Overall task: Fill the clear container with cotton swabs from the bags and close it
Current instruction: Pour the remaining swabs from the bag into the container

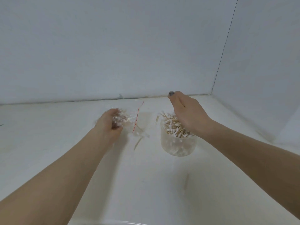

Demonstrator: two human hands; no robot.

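Left hand gripped the swab bag at ten o'clock from the clear container; right hand, fingers loosely curled, hovered over its heaped swabs. Best tamp them level, gather strays off the worktop.

Clear plastic container, wooden-stemmed cotton swabs

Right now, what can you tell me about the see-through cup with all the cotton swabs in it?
The clear container is a round, cloudy plastic tub standing upright on the white table, with no lid on it. It is packed with cotton swabs, wooden sticks with white tips, heaped above the rim and poking out at angles. The right hand is over its top, among the swabs. A few loose swabs lie on the table to its left.
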